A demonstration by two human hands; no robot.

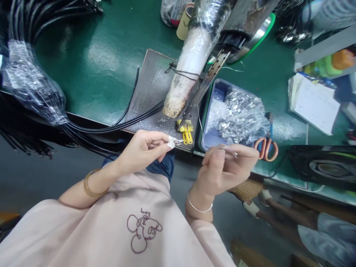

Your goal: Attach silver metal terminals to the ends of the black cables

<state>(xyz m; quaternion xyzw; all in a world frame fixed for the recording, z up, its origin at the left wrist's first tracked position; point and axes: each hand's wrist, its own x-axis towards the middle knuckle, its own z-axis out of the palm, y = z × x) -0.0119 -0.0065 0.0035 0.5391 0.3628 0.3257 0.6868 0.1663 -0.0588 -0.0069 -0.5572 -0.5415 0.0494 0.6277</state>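
Observation:
My left hand (148, 148) is closed in a pinch at the front edge of the bench, with white coverings on the thumb and forefinger tips. A small metal piece (180, 141) sticks out from those fingertips; its exact kind is too small to make out. Beside it is a yellow plastic part (187, 134) under the tip of a perforated metal bar (205, 83). My right hand (226, 167) is raised in front of the blue tray (204, 137), its fingers curled against the thumb. A shiny bit shows between them, too small to name.
Black cables (116, 128) run from a plastic-wrapped bundle (33, 81) onto a metal plate (141, 92). A plastic-wrapped tube (191, 55) slants over the plate. The tray holds bags of small metal parts (244, 115). Orange-handled scissors (266, 148) lie to its right. Another person's legs (280, 218) show lower right.

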